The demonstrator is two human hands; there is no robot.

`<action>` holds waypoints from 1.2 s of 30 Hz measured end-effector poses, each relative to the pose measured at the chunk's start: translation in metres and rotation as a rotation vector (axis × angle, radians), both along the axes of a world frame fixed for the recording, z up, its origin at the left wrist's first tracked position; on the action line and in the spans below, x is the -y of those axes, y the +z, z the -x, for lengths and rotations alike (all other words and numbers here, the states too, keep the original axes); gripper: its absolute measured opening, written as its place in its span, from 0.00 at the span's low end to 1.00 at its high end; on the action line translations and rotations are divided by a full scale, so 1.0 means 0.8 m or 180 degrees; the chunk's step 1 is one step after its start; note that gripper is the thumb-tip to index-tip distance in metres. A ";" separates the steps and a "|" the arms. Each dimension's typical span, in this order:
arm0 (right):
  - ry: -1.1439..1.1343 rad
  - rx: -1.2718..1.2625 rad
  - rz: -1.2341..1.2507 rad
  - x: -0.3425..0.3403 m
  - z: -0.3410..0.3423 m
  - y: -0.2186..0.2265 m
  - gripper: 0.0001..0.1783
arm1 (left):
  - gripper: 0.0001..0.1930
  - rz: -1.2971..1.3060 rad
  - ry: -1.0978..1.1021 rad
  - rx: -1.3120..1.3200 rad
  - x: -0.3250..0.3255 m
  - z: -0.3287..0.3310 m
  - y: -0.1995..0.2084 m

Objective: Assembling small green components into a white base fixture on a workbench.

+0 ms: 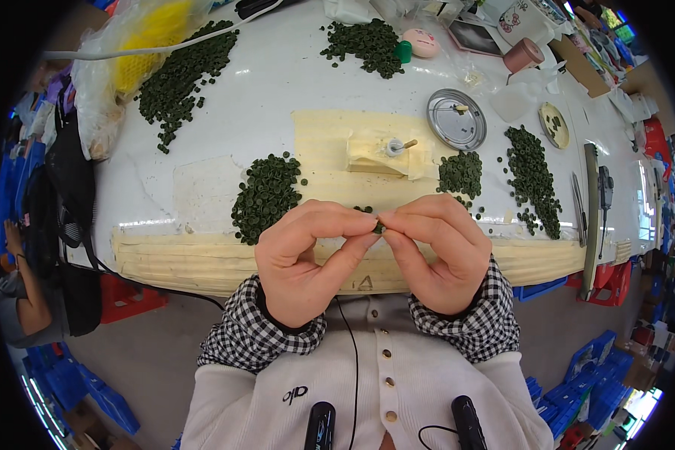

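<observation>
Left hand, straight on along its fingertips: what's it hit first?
The left hand points rightward, so first the small dark-green piece at its fingertips, then the right hand facing it. Exact contact there is too small to judge.

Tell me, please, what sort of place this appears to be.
Most likely a workshop for fine handwork: the white table bears several heaps of small green pieces, and blue plastic crates sit on the floor around it.
</observation>
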State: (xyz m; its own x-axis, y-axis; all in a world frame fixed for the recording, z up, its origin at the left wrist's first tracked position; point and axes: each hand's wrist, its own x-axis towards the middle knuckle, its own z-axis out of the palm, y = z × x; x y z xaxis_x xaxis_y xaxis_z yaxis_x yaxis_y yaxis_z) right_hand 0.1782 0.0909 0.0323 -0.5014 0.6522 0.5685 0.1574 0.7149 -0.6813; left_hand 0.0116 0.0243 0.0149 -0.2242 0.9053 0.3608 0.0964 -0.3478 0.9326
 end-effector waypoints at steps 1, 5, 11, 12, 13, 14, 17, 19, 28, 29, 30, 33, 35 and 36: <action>-0.0004 -0.0007 -0.0007 0.000 0.000 0.000 0.14 | 0.10 0.0004 0.0027 -0.0031 -0.001 -0.001 0.002; -0.0012 0.0038 0.0096 0.000 -0.003 0.004 0.13 | 0.09 -0.0104 0.0113 -0.0143 -0.002 -0.003 0.006; -0.0693 -0.0062 0.0210 0.000 -0.035 0.022 0.10 | 0.11 -0.0193 0.0280 -0.1758 0.003 0.015 0.002; -0.0762 0.0005 0.0172 -0.001 -0.042 0.022 0.10 | 0.10 -0.0052 0.0298 -0.1828 0.004 0.014 0.003; -0.0832 0.0071 0.0135 -0.003 -0.048 0.023 0.10 | 0.10 0.0088 0.0314 -0.1897 0.006 0.013 0.004; -0.0902 0.0139 0.0097 -0.003 -0.053 0.023 0.09 | 0.10 0.0228 0.0330 -0.1965 0.007 0.012 0.005; -0.1098 0.0455 0.0085 -0.005 -0.066 0.028 0.08 | 0.09 0.0171 0.0295 -0.2042 0.003 0.008 0.008; -0.1183 0.0666 0.0134 -0.006 -0.068 0.029 0.08 | 0.10 0.0135 0.0314 -0.1890 0.003 0.007 0.007; -0.1156 0.1664 -0.0348 -0.004 -0.051 0.005 0.07 | 0.07 0.0329 0.1358 -0.1853 0.026 0.040 0.027; -0.1138 0.1693 -0.0360 -0.005 -0.050 0.006 0.07 | 0.07 0.0411 0.1408 -0.1925 0.030 0.048 0.030; -0.1116 0.1724 -0.0383 -0.005 -0.050 0.006 0.07 | 0.07 0.0488 0.1467 -0.1991 0.035 0.055 0.032; -0.1019 0.1599 -0.0328 -0.004 -0.047 0.006 0.08 | 0.08 0.0598 0.1023 -0.2331 0.046 0.066 0.030; -0.0978 0.1492 -0.0400 -0.003 -0.046 0.008 0.09 | 0.10 0.0593 0.0823 -0.2449 0.050 0.066 0.018; -0.0962 0.1306 -0.0240 0.000 -0.044 0.008 0.09 | 0.10 0.0496 0.0960 -0.2595 0.049 0.063 0.015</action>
